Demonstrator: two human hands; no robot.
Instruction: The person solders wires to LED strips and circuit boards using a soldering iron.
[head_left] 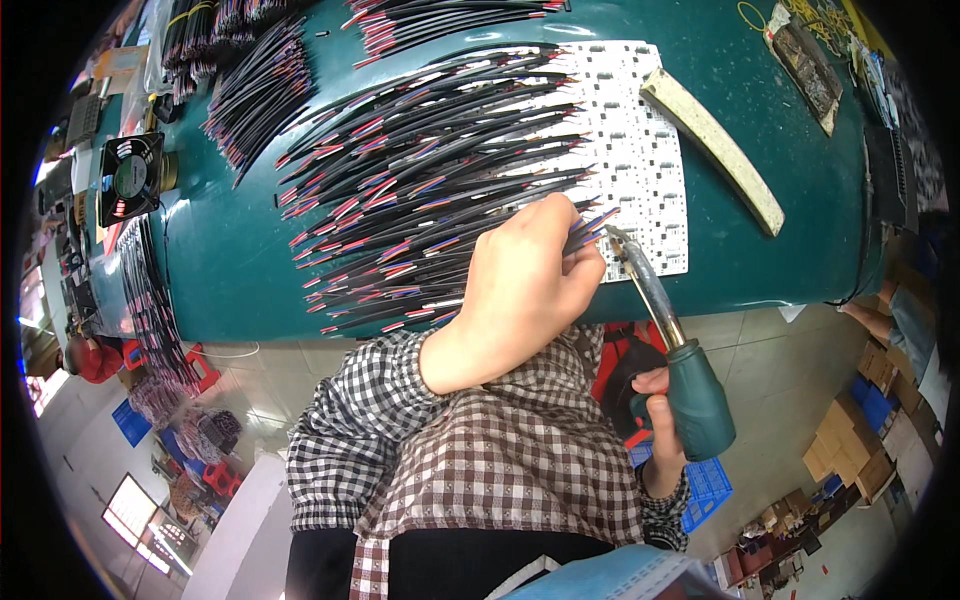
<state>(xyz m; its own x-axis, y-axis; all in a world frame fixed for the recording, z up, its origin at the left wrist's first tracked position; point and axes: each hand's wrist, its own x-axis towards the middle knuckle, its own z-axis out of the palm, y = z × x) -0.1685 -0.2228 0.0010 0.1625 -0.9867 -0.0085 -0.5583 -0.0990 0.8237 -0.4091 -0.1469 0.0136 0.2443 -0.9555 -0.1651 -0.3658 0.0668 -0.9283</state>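
My left hand [535, 270] is closed on a black cable whose thin coloured wire ends [598, 222] stick out past the fingers, over the white circuit board panel [645, 165]. My right hand [660, 435] grips the green handle of a soldering iron [697, 400]. The iron's metal tip lies close to those wire ends; whether they touch I cannot tell. Many black cables [430, 150] with red, white and blue ends lie in rows across the left part of the panel. Small dark components dot its bare right side.
On the green table [760, 265], a pale curved bar [715, 150] lies right of the panel. A worn block [805, 70] and yellow wire [825, 20] lie at the far right. Cable bundles [260, 100] and a black fan [130, 178] stand at the left. Cardboard boxes [850, 440] are beyond the table.
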